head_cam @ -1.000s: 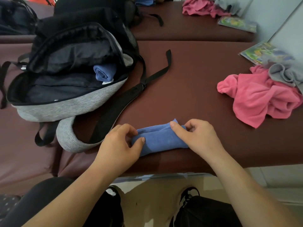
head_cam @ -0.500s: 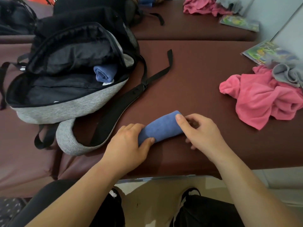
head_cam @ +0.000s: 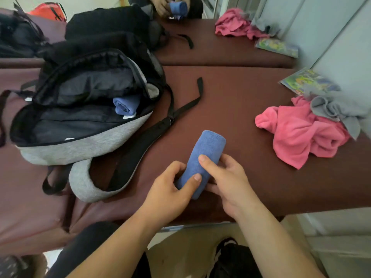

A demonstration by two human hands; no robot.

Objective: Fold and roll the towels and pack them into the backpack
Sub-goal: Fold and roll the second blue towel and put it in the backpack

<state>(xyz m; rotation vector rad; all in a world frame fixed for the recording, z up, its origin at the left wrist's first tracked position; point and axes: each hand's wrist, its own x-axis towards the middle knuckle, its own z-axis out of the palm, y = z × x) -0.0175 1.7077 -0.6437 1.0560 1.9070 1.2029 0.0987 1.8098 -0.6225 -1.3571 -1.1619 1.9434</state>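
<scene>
The blue towel roll (head_cam: 203,157), crosswise 0.5 s ago, now points toward 1 o'clock, its near end gripped by left hand (head_cam: 168,193) and right hand (head_cam: 228,183) together (thumbs on top). At 10 o'clock the open backpack (head_cam: 80,146) holds 1 rolled towel (head_cam: 125,106).

blue towel roll (head_cam: 202,159) near open grey-black backpack (head_cam: 80,117), perhaps raised
</scene>
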